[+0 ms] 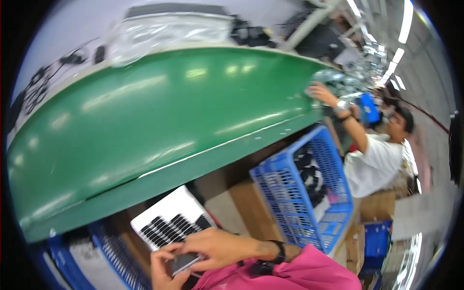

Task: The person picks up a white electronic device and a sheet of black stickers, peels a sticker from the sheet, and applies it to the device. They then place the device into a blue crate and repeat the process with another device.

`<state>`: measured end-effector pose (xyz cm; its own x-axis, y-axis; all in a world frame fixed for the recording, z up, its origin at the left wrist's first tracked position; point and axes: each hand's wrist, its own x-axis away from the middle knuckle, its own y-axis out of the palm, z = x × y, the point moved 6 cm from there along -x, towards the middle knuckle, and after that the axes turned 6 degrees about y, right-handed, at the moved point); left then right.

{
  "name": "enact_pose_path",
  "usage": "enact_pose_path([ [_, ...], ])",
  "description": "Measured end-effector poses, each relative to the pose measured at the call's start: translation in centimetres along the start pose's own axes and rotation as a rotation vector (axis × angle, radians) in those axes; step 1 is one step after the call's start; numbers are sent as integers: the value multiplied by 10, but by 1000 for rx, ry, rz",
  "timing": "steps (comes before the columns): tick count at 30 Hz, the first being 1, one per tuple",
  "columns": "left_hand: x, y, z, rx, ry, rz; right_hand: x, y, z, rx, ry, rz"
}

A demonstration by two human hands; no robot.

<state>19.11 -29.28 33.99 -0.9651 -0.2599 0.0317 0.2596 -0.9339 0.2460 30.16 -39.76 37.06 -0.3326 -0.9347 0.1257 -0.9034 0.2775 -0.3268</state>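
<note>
Low in the picture, close to my body, both hands are on a small dark flat piece (182, 262) with a light edge. My left hand (162, 268) is closed on its left side, fingers bent around it. My right hand (212, 246) reaches in from the right and pinches its other side; a black band circles that wrist. Just beyond my hands lies a white sheet (162, 212) with rows of black rectangular stickers, part of its area bare white. My fingers cover much of the dark piece, so its exact kind is unclear.
A green conveyor belt (183, 106) runs across ahead. To the right, a blue crate (275, 193) holds dark parts, and a co-worker in a white shirt (374, 164) reaches onto the belt. Another blue crate (113, 256) stands at lower left. Plastic-wrapped goods (169, 31) lie beyond the belt.
</note>
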Motion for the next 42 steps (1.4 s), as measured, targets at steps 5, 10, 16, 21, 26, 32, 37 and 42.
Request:
enact_pose_path([
  [5,-8,-14,6,-68,-223,-132,0,-11,-4,52,16,66],
  [10,-8,-36,-9,-5,-152,176,3,-30,13,552,123,778],
  [16,-4,-36,-32,104,-142,278,-2,-10,21,619,160,741],
  [21,-9,-33,-37,86,-107,262,-3,-7,23,631,109,773],
  [26,-10,-29,-40,62,-109,254,-2,-8,23,602,73,789],
  [32,-10,-24,-36,-4,-95,264,-2,-8,21,500,27,768],
  [37,-10,-23,-36,-35,-98,259,-2,-15,13,466,-1,791],
  [42,-7,-23,-29,-35,-170,238,3,-21,11,-98,99,663],
])
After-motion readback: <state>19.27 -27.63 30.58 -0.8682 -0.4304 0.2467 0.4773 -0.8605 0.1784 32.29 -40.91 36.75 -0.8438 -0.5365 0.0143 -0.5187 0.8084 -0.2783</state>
